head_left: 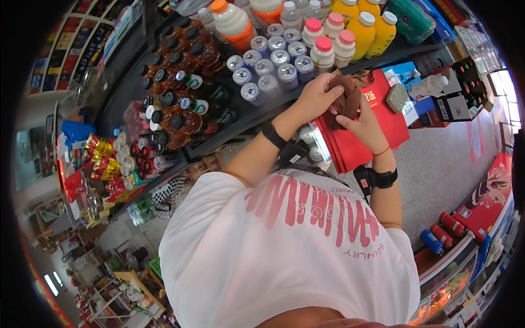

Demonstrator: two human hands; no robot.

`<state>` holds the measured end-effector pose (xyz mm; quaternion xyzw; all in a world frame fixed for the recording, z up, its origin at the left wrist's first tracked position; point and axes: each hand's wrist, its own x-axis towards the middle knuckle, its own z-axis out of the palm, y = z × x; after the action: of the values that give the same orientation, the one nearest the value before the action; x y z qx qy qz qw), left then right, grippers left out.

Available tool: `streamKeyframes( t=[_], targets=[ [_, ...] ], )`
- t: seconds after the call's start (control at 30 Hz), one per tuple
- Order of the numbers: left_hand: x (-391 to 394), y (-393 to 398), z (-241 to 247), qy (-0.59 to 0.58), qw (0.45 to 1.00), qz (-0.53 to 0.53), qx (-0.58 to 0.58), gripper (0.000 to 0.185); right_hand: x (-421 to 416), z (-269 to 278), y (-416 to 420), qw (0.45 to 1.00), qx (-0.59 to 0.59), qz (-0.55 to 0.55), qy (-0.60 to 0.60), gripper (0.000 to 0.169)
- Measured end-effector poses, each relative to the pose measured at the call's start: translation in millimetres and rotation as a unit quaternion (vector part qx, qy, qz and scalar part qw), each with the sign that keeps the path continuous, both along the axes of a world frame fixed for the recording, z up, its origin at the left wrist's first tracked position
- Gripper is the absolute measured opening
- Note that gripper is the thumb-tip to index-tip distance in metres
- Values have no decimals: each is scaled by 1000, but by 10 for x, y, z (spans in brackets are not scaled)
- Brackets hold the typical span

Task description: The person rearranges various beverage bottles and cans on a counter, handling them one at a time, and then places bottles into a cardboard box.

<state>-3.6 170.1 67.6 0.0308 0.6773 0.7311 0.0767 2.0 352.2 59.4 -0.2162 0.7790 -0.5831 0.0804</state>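
Observation:
My left hand (318, 98) and my right hand (366, 126) hold a soft, dark brown folded item (348, 96) between them. Its exact kind cannot be told. Both thumbs lie on its near side, while some fingers are hidden behind it. Beneath it are red paper bags or folders (383, 137), stacked and bearing writing. A greenish grey, angular object (396, 98) lies to the right of my hands. Pink-capped white bottles (322, 55) stand just beyond my left hand, beside rows of silver-topped drink cans (280, 58).
A dark shelf (242, 117) runs along the left and front, holding brown drink bottles (176, 123) and yellow bottles (361, 33). Open cartons (459, 96) stand to the right. At the lower right, several red and blue cylinders (441, 235) rest beside a glass-fronted case.

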Motion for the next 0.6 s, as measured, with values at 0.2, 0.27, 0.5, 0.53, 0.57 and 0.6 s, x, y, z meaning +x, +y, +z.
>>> streamKeyframes(
  t=[0.2,0.27,0.5,0.53,0.57,0.6],
  targets=[
    [-190,-602,-136,223,942,17,-251,28,10,-42,-210,993,-38,-60,-98,45],
    [-228,-898,-134,312,840,118,-428,32,44,-2,-266,989,-78,-86,-96,44],
    [-183,-1055,-353,273,693,167,-646,51,80,-253,-317,993,-57,-87,-48,46],
    [-195,-1035,-344,274,684,169,-655,53,41,-261,-332,994,-49,-81,-61,47],
    [-206,-1007,-362,252,692,172,-655,54,34,-247,-323,990,-58,-64,-107,47],
    [-214,-996,-381,223,701,172,-656,53,67,-187,-343,985,-71,-47,-151,47]
  ],
)
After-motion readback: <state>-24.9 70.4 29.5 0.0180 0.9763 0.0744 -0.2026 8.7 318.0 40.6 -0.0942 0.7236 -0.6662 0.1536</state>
